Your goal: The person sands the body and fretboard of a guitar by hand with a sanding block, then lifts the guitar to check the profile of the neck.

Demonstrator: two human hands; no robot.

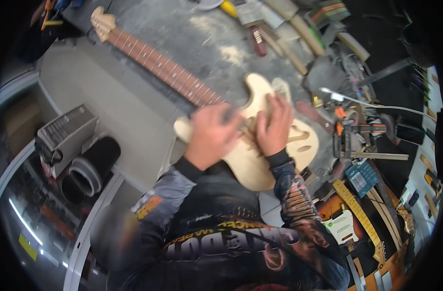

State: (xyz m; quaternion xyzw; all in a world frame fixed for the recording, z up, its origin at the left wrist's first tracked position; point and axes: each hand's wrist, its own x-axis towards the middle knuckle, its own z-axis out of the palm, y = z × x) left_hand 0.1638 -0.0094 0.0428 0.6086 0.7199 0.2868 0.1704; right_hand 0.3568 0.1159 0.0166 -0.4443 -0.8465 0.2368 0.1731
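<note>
A pale, unfinished electric guitar body point(250, 167) lies across the bench edge in front of me, with routed hollows in its face. Its neck point(166, 68), with a reddish-brown fretboard, runs up to the left and ends in a bare wood headstock point(103, 23). Over the joint of neck and body is my left hand point(212, 133), its fingers bent and smeared by motion. A dark patch shows at those fingers; I cannot tell whether it is held. My right hand point(276, 123) rests on the body beside the hollows, fingers stretched out.
Sawdust lies on the grey bench point(192, 46). A red-handled tool point(258, 41), wood strips point(306, 34) and orange-black clamps point(371, 128) crowd the right side. A sunburst guitar point(340, 220) lies lower right. At left, a grey box-shaped unit point(69, 128) stands near black cylinders point(102, 153).
</note>
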